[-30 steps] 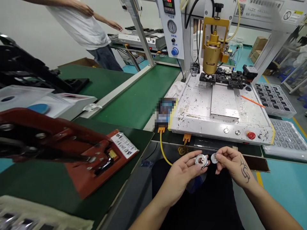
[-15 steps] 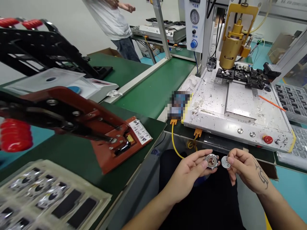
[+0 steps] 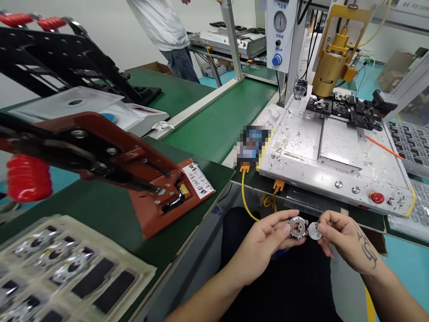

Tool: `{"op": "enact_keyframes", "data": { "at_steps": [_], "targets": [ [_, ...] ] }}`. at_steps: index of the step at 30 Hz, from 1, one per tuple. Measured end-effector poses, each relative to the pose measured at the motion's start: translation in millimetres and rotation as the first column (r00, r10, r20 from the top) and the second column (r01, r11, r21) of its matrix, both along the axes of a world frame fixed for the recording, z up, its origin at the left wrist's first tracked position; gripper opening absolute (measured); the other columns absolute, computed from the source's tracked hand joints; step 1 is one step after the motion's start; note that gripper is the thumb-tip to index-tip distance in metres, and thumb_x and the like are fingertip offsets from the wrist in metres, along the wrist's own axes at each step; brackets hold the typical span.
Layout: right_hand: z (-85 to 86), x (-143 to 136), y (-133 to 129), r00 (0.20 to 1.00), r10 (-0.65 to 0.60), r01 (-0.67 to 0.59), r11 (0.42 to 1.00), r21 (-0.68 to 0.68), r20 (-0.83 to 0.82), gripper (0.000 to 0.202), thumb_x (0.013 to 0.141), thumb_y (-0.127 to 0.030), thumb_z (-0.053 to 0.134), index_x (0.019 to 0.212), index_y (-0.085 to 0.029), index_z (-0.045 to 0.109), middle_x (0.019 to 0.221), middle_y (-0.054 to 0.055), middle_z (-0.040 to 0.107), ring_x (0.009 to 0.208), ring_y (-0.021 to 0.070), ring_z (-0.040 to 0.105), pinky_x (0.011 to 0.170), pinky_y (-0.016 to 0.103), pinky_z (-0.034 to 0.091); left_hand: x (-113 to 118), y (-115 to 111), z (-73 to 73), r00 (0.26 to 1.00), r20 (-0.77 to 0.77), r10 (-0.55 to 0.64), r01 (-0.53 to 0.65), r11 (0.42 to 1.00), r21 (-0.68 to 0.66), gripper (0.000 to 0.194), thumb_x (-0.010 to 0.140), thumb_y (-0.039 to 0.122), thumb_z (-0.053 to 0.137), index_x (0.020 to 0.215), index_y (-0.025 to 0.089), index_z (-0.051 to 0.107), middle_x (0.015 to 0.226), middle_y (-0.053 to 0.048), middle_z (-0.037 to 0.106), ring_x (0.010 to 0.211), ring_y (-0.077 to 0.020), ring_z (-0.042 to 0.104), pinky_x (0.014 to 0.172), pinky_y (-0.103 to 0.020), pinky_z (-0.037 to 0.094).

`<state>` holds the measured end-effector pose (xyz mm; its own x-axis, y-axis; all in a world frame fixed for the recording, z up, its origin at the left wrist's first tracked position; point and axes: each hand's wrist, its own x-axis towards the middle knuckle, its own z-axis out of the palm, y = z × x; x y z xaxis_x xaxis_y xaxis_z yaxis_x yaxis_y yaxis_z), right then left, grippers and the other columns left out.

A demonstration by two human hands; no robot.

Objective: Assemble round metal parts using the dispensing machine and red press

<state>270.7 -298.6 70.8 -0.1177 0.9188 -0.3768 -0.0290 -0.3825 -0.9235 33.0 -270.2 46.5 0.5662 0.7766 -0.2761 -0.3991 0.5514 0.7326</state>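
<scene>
Two edge grips should serve best: left fingers (image 3: pixel 283 215) grasp ring (image 3: pixel 291 227), right fingers (image 3: pixel 335 218) grasp disc (image 3: pixel 313 231) at ring's three o'clock.

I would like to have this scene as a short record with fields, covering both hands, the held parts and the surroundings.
Left hand: left hand, holding a metal ring part
Right hand: right hand, pinching a pale disc at its edge
Held parts: close side by side; contact unclear
On the left: red-brown press; tray with metal parts in it
Ahead: white machine with a gold cylinder and red button
Background: person in a white top, partly visible
</scene>
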Motion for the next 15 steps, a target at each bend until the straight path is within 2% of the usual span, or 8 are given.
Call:
{"op": "enact_keyframes", "data": {
  "at_steps": [10,15],
  "targets": [
    [1.8,-1.4,1.2,0.999,0.027,-0.027,1.000,0.008,0.031,0.048,0.089,-0.063,0.086,0.079,-0.020,0.066,0.063,0.001,0.071,0.046,0.0116,0.060,0.046,0.023,0.045,-2.0,-4.0,1.7,1.000,-0.019,0.014,-0.013,0.999,0.037,0.049,0.098,0.047,0.083,0.138,0.019,0.077,0.127,-0.015,0.083,0.114,-0.0327,0.082,0.109,-0.051,0.065],
    [-0.5,0.6,0.8,0.995,-0.008,0.003,0.999,0.053,0.100,0.048,0.088,-0.062,0.087,0.076,-0.020,0.066,0.056,-0.002,0.063,0.047,0.0115,0.056,0.049,0.024,0.042,-2.9,-4.5,0.5,0.999,-0.038,0.020,-0.019,0.999,0.037,0.050,0.098,0.047,0.083,0.139,0.019,0.077,0.128,-0.015,0.083,0.115,-0.0333,0.082,0.110,-0.052,0.064]
  ]
}}
